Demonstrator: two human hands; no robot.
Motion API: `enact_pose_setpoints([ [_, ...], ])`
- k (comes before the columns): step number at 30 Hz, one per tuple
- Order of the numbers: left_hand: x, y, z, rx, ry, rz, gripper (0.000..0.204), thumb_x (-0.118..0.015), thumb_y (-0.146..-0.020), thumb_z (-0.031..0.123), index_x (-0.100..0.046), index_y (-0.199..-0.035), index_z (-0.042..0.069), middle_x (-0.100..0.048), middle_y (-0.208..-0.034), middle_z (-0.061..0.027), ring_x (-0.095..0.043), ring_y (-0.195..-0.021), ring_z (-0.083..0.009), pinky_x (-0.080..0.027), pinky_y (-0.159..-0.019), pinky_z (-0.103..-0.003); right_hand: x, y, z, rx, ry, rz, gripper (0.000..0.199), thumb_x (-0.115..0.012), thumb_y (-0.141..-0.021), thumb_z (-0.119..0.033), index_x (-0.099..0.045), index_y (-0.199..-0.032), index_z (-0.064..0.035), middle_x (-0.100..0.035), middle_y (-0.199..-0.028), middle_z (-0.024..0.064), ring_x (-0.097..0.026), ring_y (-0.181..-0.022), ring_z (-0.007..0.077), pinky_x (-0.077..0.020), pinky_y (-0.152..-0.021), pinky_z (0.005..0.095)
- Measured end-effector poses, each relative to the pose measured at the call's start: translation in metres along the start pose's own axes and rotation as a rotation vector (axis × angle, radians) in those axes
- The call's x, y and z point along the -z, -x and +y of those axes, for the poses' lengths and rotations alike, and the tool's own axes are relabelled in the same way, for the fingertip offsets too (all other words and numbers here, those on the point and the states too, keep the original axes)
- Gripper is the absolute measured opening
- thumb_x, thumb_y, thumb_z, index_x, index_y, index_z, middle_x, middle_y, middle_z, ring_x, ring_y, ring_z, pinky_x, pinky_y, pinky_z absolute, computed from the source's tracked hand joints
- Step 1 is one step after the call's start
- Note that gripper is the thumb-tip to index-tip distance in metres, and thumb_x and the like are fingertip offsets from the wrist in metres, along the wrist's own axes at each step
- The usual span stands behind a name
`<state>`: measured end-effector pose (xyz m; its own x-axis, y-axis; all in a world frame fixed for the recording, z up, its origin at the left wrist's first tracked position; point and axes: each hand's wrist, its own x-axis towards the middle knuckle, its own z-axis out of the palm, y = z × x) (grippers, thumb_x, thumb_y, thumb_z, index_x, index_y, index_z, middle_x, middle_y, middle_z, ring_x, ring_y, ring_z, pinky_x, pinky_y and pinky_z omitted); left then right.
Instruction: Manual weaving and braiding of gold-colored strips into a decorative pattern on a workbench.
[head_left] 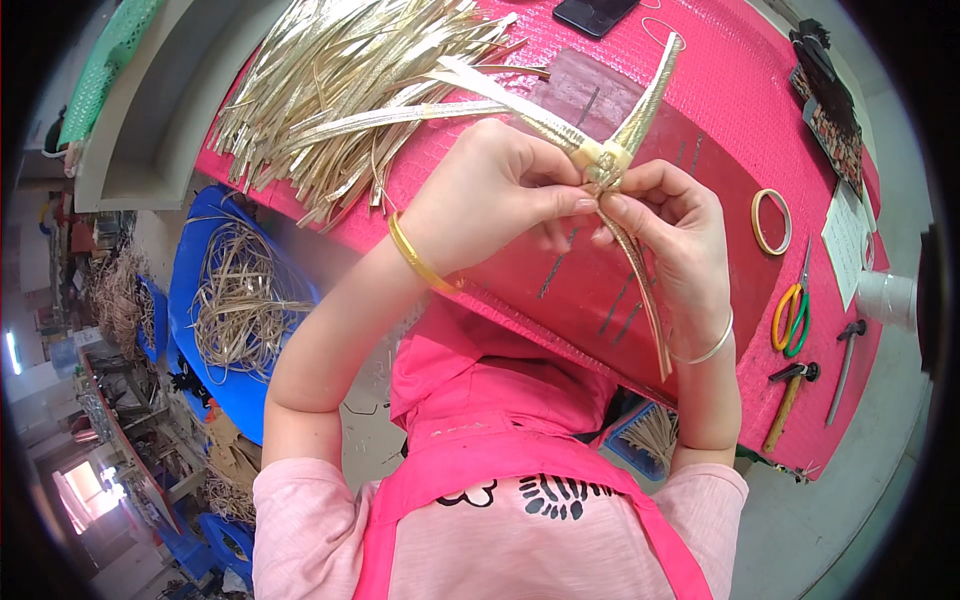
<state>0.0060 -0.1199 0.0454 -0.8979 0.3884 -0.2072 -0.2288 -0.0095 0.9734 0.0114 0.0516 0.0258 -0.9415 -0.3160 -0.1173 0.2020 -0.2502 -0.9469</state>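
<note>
Your left hand and right hand both pinching the gold strap piece, up over the red mat on the pink table, its middle perhaps half hidden by your grip, loose gold strips heaped leftward, scissors to your right

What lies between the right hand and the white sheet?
From the right hand to the sheet, the head view shows a yellow ring, then the scissor tips.
</note>
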Motion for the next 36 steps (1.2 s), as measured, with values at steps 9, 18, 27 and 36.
enact_pose_setpoints([
  [9,-0.014,0.003,-0.025,-0.68,-1.14,0.32,0.007,-0.061,-0.066,0.003,-0.056,-0.072,0.002,-0.053,-0.058,-0.0103,-0.054,-0.052,-0.0247,-0.042,-0.044,-0.03,0.015,-0.012,-0.008,-0.03,0.438,-0.144,0.017,-0.061,-0.073,-0.008,-0.055,-0.084,0.0047,-0.058,-0.073,0.0057,-0.054,-0.065,0.008,-0.0435,-0.058,0.0198],
  [18,-0.014,0.006,-0.018,-0.143,-0.345,0.306,0.014,-0.055,-0.073,0.008,-0.059,-0.074,-0.005,-0.057,-0.055,-0.0126,-0.056,-0.046,-0.0166,-0.04,-0.04,-0.025,0.005,-0.015,0.028,0.075,0.225,0.016,0.019,-0.064,-0.069,-0.004,-0.057,-0.086,0.0027,-0.058,-0.073,0.004,-0.053,-0.069,0.007,-0.042,-0.062,0.018],
  [27,0.003,0.004,0.005,0.031,-0.459,0.103,0.015,-0.055,-0.076,0.007,-0.06,-0.085,-0.005,-0.058,-0.065,-0.0032,-0.053,-0.054,-0.0066,-0.042,-0.048,-0.018,-0.005,-0.005,0.04,0.213,0.253,0.147,0.008,-0.061,-0.071,-0.001,-0.061,-0.077,0.0026,-0.058,-0.069,0.0021,-0.053,-0.065,0.0055,-0.0415,-0.056,0.0183],
  [36,0.017,-0.004,-0.017,-0.794,-0.958,0.135,0.015,-0.064,-0.063,0.001,-0.06,-0.078,-0.001,-0.058,-0.072,-0.0091,-0.058,-0.064,-0.0135,-0.044,-0.052,-0.021,-0.001,-0.001,0.032,-0.131,-0.275,-0.078,0.012,-0.057,-0.077,-0.006,-0.055,-0.085,0.0028,-0.058,-0.072,0.004,-0.054,-0.062,0.0079,-0.0434,-0.058,0.0187],
])
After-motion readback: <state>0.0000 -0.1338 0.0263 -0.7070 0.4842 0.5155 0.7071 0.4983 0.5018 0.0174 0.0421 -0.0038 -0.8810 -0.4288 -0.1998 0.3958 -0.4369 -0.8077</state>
